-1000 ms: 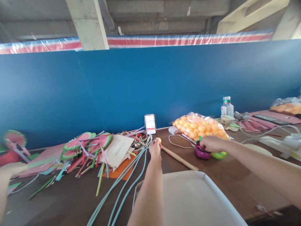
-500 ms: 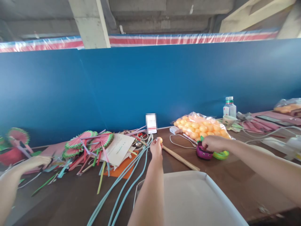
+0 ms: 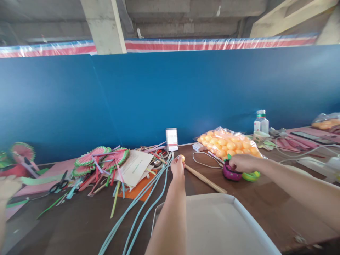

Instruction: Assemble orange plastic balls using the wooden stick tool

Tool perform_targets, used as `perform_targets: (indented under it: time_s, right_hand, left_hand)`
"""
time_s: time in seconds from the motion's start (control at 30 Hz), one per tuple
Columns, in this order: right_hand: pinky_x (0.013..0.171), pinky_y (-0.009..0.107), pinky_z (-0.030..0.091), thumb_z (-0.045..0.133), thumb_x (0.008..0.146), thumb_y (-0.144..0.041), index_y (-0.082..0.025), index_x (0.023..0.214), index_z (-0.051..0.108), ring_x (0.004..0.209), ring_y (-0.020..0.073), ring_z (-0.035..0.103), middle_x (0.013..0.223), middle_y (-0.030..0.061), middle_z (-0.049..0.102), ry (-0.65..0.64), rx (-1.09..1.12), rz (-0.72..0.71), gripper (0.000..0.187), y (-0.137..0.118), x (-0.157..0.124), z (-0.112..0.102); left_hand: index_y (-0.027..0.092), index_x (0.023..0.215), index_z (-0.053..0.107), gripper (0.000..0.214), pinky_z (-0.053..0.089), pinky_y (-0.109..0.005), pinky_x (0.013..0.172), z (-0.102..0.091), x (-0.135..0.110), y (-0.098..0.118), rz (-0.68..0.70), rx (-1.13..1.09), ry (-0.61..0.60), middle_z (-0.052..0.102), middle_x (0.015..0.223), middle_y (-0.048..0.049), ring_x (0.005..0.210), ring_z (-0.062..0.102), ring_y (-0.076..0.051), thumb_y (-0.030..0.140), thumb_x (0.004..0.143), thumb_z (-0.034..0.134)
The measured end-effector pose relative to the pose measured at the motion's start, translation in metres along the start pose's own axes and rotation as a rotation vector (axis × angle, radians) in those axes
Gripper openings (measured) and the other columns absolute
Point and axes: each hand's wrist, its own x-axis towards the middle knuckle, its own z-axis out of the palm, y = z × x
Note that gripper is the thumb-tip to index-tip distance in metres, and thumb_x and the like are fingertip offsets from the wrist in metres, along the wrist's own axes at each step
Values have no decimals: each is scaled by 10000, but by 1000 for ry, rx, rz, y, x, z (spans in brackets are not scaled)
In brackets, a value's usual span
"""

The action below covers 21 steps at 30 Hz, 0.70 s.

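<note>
My left hand (image 3: 177,167), in the middle of the head view, is closed on a small orange ball (image 3: 181,158), pinched at the fingertips. To the right my right hand (image 3: 244,163) has its fingers curled at the rim of a purple round, band-like thing (image 3: 232,174) with shiny dots and a green tip. Its fingertips are hidden inside that rim. Beside it, under the hand, lies a yellow-green curved piece (image 3: 251,176). A clear bag of orange balls (image 3: 228,141) rests just behind my right hand. A wooden stick (image 3: 205,179) lies between my hands.
A white tray (image 3: 212,219) sits at the front. Pale blue cables (image 3: 140,209) run left of my left arm. Paper fans (image 3: 91,159), papers (image 3: 134,166) and scissors (image 3: 60,183) lie at left. Another person's blurred hand (image 3: 9,189) is at far left. A bottle (image 3: 261,122) stands behind, right.
The other person's hand has moved left, away from the scissors, and a pale green strip now shows beside it. My hands hold their positions; the view has shifted slightly.
</note>
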Motion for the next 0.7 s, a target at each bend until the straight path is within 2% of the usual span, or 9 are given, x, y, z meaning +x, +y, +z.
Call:
perform_targets:
  time_s: [0.3, 0.53, 0.7]
  right_hand:
    - [581, 285, 291, 577, 621, -192, -191, 633, 668, 640, 180, 512, 701, 57, 620, 16, 4, -29, 92, 3, 0, 1]
    - [564, 294, 272, 582, 605, -182, -173, 560, 609, 568, 150, 430, 577, 33, 501, -5, 10, -64, 53, 3, 3, 1]
    - [564, 302, 279, 582, 595, -181, -188, 583, 636, 562, 158, 441, 587, 34, 518, 4, -23, -35, 56, 1, 3, 2]
  left_hand:
    - [114, 828, 666, 205, 425, -226, 554, 0, -1, 1, 9, -10, -6, 607, 671, -26, 573, 558, -108, 266, 694, 700]
    - [122, 730, 659, 142, 410, -213, 547, -1, 0, 0, 31, 4, -29, 578, 640, -14, 561, 527, -94, 259, 701, 682]
    - [118, 768, 661, 148, 409, -211, 540, 0, -1, 0, 26, 10, -16, 582, 635, -17, 567, 538, -101, 255, 713, 676]
